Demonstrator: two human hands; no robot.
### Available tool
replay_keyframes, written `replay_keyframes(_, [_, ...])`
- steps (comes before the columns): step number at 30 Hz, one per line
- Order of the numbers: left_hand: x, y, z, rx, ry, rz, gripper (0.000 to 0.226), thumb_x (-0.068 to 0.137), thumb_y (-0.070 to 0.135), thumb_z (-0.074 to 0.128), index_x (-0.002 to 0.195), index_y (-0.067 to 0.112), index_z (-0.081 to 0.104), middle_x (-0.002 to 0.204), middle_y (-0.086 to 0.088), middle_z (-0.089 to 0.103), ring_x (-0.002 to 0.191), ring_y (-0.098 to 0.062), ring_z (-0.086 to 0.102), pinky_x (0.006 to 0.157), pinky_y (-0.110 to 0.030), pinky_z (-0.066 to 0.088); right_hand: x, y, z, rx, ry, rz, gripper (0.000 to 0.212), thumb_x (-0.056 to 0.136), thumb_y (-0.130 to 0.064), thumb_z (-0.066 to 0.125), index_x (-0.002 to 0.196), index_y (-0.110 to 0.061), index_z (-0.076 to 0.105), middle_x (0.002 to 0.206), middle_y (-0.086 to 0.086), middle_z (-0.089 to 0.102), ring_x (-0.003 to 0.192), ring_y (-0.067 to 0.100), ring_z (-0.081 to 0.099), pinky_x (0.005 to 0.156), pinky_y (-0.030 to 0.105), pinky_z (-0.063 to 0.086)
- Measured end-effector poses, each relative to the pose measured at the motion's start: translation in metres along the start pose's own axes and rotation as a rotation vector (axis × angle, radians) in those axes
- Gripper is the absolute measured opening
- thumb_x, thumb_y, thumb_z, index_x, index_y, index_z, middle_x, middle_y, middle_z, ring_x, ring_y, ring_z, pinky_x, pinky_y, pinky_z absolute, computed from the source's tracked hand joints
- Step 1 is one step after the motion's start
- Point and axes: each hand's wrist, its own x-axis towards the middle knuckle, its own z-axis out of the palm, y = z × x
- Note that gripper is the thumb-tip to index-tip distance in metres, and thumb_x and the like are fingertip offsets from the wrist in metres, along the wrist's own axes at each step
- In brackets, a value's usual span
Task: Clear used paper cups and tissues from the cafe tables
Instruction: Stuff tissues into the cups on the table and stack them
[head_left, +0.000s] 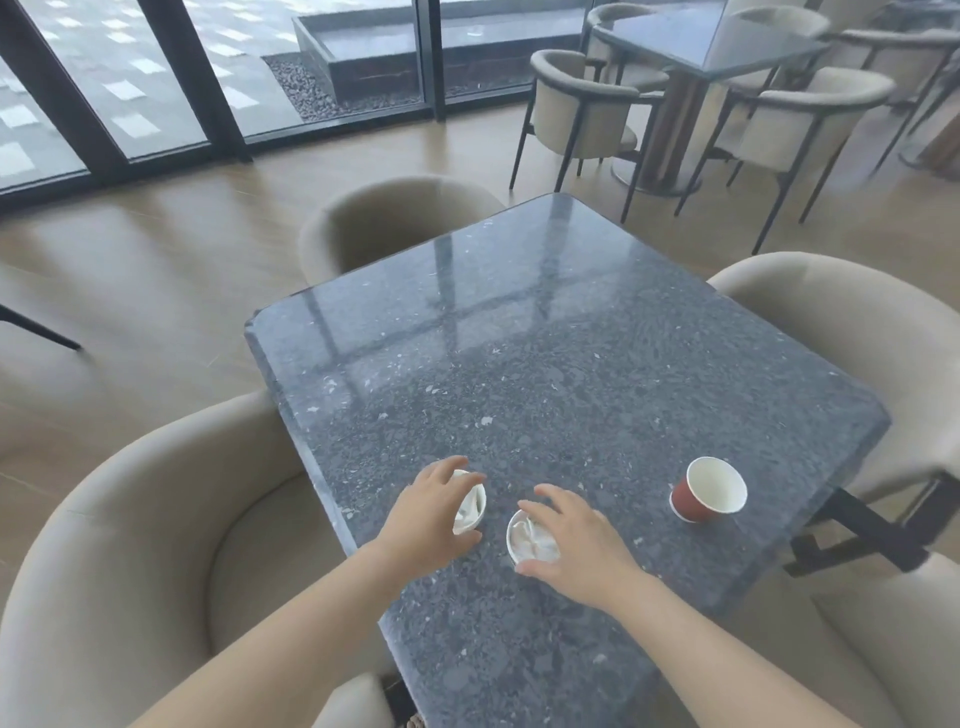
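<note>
We see a dark speckled stone table (545, 338) with rounded corners; its far half is bare and glossy. Beige armchairs stand close against it: one armchair (130, 545) at the table's left edge, a second armchair (384, 218) at its far-left corner, and a third armchair (857, 338) at its right edge. The open wooden floor (156, 260) lies beyond the table's far-left side.

All three cups stand on the near half of the table. The first paper cup (470, 512) is near the table's left edge and holds a crumpled white tissue (466, 508). Our left hand (431, 514) grasps it, fingers on the far rim and thumb at the near side. The second paper cup (514, 540) stands toward the table's middle, apart from the first, with a white napkin (535, 540) inside. Our right hand (576, 545) curls round it, fingers over the far rim and thumb at the near wall. The red paper cup (709, 491) stands near the table's right edge, well apart from both hands, showing only its white inside.
</note>
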Motion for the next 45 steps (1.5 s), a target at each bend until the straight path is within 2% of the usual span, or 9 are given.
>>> replay_keyframes(3, [0.01,0.003,0.006,0.063,-0.109,-0.049,0.076,0.079,0.038,0.068,0.143,0.031,0.026,0.155,0.002,0.013,0.143,-0.024,0.012,0.107,-0.047,0.036,0.002,-0.001,0.004,0.021,-0.074,0.033,0.086,0.071,-0.059,0.066,0.142,-0.034,0.025,0.153,-0.008,0.014,0.14,0.013,0.012,0.109,0.041,0.027])
replay_keyframes(5, [0.017,0.003,0.011,0.091,-0.165,-0.072,0.077,0.081,0.032,0.066,0.144,0.032,0.022,0.156,0.001,0.009,0.143,-0.026,0.01,0.107,-0.048,0.036,0.005,-0.001,0.006,0.019,-0.098,0.034,0.087,0.072,-0.05,0.07,0.143,-0.032,0.023,0.151,-0.006,0.017,0.139,0.016,0.015,0.106,0.04,0.033])
replay_keyframes(9, [0.027,0.001,0.017,0.089,-0.171,-0.063,0.072,0.08,0.026,0.065,0.141,0.033,0.027,0.147,0.001,0.025,0.135,-0.026,0.022,0.1,-0.042,0.043,0.006,0.003,0.007,0.024,-0.06,0.041,0.08,0.076,-0.036,0.068,0.142,-0.028,0.023,0.143,-0.006,0.025,0.131,0.019,0.027,0.095,0.035,0.043])
replay_keyframes(14, [0.052,0.028,0.026,0.101,-0.177,0.029,0.073,0.076,0.031,0.067,0.138,0.036,0.03,0.141,0.005,0.031,0.131,-0.022,0.027,0.092,-0.041,0.048,-0.01,0.028,-0.015,0.091,0.095,0.123,0.076,0.075,-0.037,0.065,0.14,-0.031,0.027,0.142,-0.007,0.028,0.128,0.018,0.03,0.093,0.033,0.043])
replay_keyframes(18, [0.082,0.069,0.033,0.088,-0.185,0.129,0.074,0.074,0.034,0.067,0.138,0.035,0.031,0.141,0.005,0.032,0.13,-0.023,0.029,0.094,-0.041,0.047,-0.038,0.07,-0.054,0.155,0.313,0.228,0.075,0.074,-0.037,0.066,0.139,-0.032,0.03,0.141,-0.007,0.03,0.127,0.018,0.033,0.091,0.032,0.042])
replay_keyframes(25, [0.118,0.133,0.034,0.055,-0.088,0.249,0.069,0.076,0.039,0.067,0.135,0.04,0.033,0.136,0.007,0.032,0.125,-0.02,0.034,0.086,-0.037,0.051,-0.064,0.134,-0.099,0.152,0.544,0.395,0.075,0.073,-0.043,0.069,0.138,-0.033,0.032,0.138,-0.009,0.033,0.125,0.016,0.033,0.093,0.031,0.039])
replay_keyframes(34, [0.131,0.143,0.053,0.151,-0.212,0.251,0.072,0.076,0.035,0.067,0.138,0.042,0.029,0.139,0.006,0.029,0.125,-0.02,0.035,0.09,-0.037,0.05,-0.036,0.164,-0.059,0.104,0.212,0.426,0.079,0.079,-0.04,0.067,0.143,-0.026,0.023,0.146,-0.004,0.025,0.131,0.023,0.029,0.103,0.04,0.034])
replay_keyframes(41, [0.139,0.142,0.059,0.214,-0.24,0.246,0.078,0.081,0.031,0.063,0.144,0.042,0.017,0.15,0.005,0.02,0.137,-0.022,0.021,0.101,-0.039,0.043,-0.025,0.167,-0.038,0.149,0.221,0.345,0.08,0.082,-0.028,0.066,0.144,-0.028,0.015,0.148,-0.006,0.015,0.128,0.026,0.029,0.096,0.039,0.043])
replay_keyframes(45, [0.131,0.142,0.062,0.2,-0.229,0.209,0.077,0.081,0.03,0.065,0.143,0.041,0.021,0.149,0.005,0.021,0.134,-0.023,0.025,0.101,-0.036,0.043,-0.029,0.167,-0.032,0.185,0.194,0.284,0.081,0.081,-0.034,0.066,0.144,-0.031,0.015,0.147,-0.007,0.017,0.125,0.024,0.034,0.094,0.037,0.044])
